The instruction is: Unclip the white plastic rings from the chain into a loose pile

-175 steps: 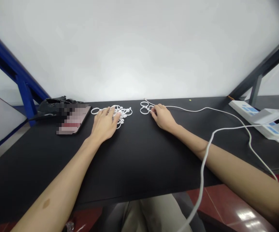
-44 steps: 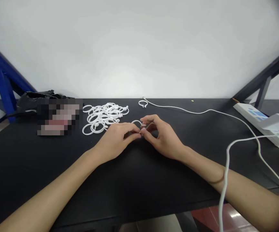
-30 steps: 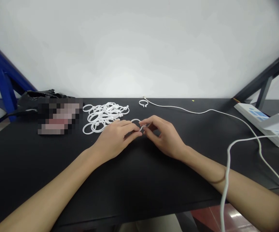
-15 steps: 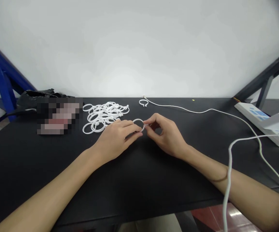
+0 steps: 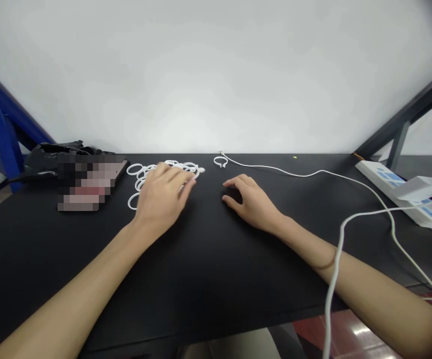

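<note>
A white ring with a small knob (image 5: pixel 202 170) sticks out at the fingertips of my left hand (image 5: pixel 161 194). The thumb and fingers of that hand come close together on it, over a heap of thin white rings (image 5: pixel 135 201). Much of the heap is hidden under the hand. My right hand (image 5: pixel 255 202) rests low over the black table, thumb and fingers apart and curved, nothing between them. Behind it lies a single white ring with an open gap (image 5: pixel 220 160).
A white cable (image 5: pixel 294 174) runs along the black table (image 5: pixel 201 279) and another stretch crosses above my right forearm. White boxes with blue labels (image 5: pixel 406 189) stand at right. At left are a pixelated item (image 5: pixel 92 184) and a black plastic bag (image 5: pixel 44 157).
Both hands held one white ring between them; now they are apart. My left hand has moved left over the heap, while my right hand has let go and stayed nearly in place.
</note>
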Available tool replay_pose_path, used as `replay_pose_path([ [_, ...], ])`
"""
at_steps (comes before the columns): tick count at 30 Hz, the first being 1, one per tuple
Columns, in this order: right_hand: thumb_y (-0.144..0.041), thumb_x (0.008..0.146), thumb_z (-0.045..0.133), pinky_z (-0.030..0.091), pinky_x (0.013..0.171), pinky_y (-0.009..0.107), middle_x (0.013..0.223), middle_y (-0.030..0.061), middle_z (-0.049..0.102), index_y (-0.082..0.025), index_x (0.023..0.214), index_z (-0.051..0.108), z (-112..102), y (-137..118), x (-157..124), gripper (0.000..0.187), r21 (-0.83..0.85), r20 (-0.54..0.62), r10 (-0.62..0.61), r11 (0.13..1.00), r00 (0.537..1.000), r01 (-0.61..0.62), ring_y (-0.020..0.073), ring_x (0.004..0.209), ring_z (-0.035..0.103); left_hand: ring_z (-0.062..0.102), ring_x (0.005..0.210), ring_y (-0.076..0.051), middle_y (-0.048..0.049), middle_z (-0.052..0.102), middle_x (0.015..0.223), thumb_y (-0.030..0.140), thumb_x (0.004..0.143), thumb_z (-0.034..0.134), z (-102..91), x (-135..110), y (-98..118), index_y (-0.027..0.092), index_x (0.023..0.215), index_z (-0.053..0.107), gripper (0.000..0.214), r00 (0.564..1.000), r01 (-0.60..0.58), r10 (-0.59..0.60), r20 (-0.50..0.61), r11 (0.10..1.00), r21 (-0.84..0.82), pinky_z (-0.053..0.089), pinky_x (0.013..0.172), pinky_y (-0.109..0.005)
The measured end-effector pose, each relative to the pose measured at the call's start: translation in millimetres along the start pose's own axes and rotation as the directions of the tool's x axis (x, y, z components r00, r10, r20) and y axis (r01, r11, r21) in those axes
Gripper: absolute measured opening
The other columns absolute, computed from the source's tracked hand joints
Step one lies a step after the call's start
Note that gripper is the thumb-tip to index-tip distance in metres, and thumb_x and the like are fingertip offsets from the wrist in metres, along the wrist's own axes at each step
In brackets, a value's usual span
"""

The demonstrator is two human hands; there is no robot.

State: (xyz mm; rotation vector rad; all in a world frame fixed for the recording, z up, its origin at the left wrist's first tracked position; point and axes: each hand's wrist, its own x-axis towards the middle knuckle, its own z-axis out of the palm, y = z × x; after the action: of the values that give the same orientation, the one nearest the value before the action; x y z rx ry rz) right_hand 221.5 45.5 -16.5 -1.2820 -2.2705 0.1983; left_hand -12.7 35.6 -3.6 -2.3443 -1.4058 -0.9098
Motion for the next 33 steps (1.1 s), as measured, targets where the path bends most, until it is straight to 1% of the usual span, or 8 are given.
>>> replay_pose_path([
  [5, -0.032, 0.092, 0.052, 0.049, 0.092, 0.048, 0.116, 0.016, 0.059, -0.012, 0.116, 0.06, 5, 9, 27, 0.032, -0.28, 0.037, 0.039, 0.96, 0.999, -0.027, 0.0312, 0.107, 0.057, 0.052, 0.1, -0.034, -0.0136, 0.065, 0.112, 0.029, 0.095, 0.041, -0.3, 1, -26, 0.017, 0.098, 0.07, 0.032, 0.977, 0.209, -0.215, 0.007, 0.957, 0.199, 0.042, 0.079, -0.047],
  [9, -0.03, 0.092, 0.05, 0.049, 0.091, 0.054, 0.138, 0.0217, 0.045, -0.01, 0.135, 0.048, 12, 11, 60, 0.047, -0.326, 0.006, 0.072, 0.943, 0.997, -0.066, 0.0352, 0.109, 0.057, 0.053, 0.099, -0.037, -0.0161, 0.065, 0.105, 0.035, 0.093, 0.043, 1.5, -2, -34, 0.016, 0.088, 0.07, 0.034, 0.96, 0.267, -0.28, 0.026, 0.937, 0.225, 0.042, 0.078, -0.049],
  [14, -0.025, 0.094, 0.047, 0.05, 0.09, 0.05, 0.12, 0.0228, 0.052, -0.008, 0.107, 0.063, 19, 20, 73, 0.027, -0.297, -0.014, 0.087, 0.951, 0.996, -0.087, 0.0331, 0.108, 0.057, 0.053, 0.098, -0.036, -0.0162, 0.065, 0.1, 0.039, 0.092, 0.045, -1.1, -2, -35, 0.016, 0.086, 0.069, 0.034, 0.952, 0.303, -0.304, -0.035, 0.923, 0.239, 0.043, 0.077, -0.048],
  [18, -0.017, 0.093, 0.047, 0.052, 0.09, 0.039, 0.114, 0.0148, 0.052, -0.013, 0.099, 0.062, 13, 17, 49, 0.017, -0.227, -0.004, -0.014, 0.974, 1.0, 0.013, 0.0203, 0.094, 0.06, 0.052, 0.102, -0.034, -0.0132, 0.065, 0.105, 0.036, 0.094, 0.046, -5.4, 1, -24, 0.018, 0.096, 0.068, 0.029, 0.974, 0.228, -0.226, -0.029, 0.961, 0.156, 0.043, 0.083, -0.048],
  [21, -0.021, 0.094, 0.049, 0.053, 0.087, 0.033, 0.115, 0.0108, 0.052, -0.017, 0.102, 0.061, 4, 7, 21, 0.014, -0.158, 0.03, -0.115, 0.98, 0.993, 0.119, 0.0159, 0.091, 0.06, 0.052, 0.107, -0.03, -0.011, 0.064, 0.115, 0.033, 0.095, 0.046, -6.0, 1, -7, 0.017, 0.111, 0.065, 0.03, 0.997, 0.064, -0.063, 0.042, 0.998, -0.01, 0.043, 0.094, -0.046],
  [25, -0.024, 0.098, 0.046, 0.053, 0.081, 0.032, 0.102, 0.0078, 0.061, -0.02, 0.104, 0.061, -5, -8, -5, 0.016, 0.024, 0.012, -0.277, 0.961, 0.961, 0.277, 0.0163, 0.09, 0.061, 0.053, 0.113, -0.026, -0.0094, 0.064, 0.12, 0.04, 0.095, 0.051, -1.8, -2, 14, 0.016, 0.124, 0.06, 0.039, 0.964, -0.108, 0.156, 0.213, 0.969, -0.221, 0.041, 0.102, -0.044],
  [28, -0.024, 0.097, 0.048, 0.052, 0.076, 0.029, 0.097, 0.005, 0.064, -0.022, 0.109, 0.06, -9, -14, -9, 0.017, 0.077, -0.034, -0.287, 0.954, 0.957, 0.288, 0.0146, 0.084, 0.061, 0.055, 0.109, -0.026, -0.0093, 0.066, 0.117, 0.041, 0.096, 0.05, 2.2, -4, 16, 0.016, 0.121, 0.06, 0.038, 0.951, -0.11, 0.177, 0.255, 0.96, -0.257, 0.043, 0.097, -0.044],
  [33, -0.023, 0.095, 0.052, 0.05, 0.065, 0.023, 0.088, 0.0023, 0.064, -0.021, 0.106, 0.062, -13, -16, -6, 0.015, 0.172, -0.097, -0.194, 0.963, 0.976, 0.208, 0.0117, 0.074, 0.06, 0.057, 0.091, -0.021, -0.0044, 0.07, 0.093, 0.03, 0.101, 0.039, 2.9, -2, 11, 0.018, 0.102, 0.066, 0.03, 0.967, -0.069, 0.135, 0.214, 0.954, -0.291, 0.046, 0.084, -0.036],
])
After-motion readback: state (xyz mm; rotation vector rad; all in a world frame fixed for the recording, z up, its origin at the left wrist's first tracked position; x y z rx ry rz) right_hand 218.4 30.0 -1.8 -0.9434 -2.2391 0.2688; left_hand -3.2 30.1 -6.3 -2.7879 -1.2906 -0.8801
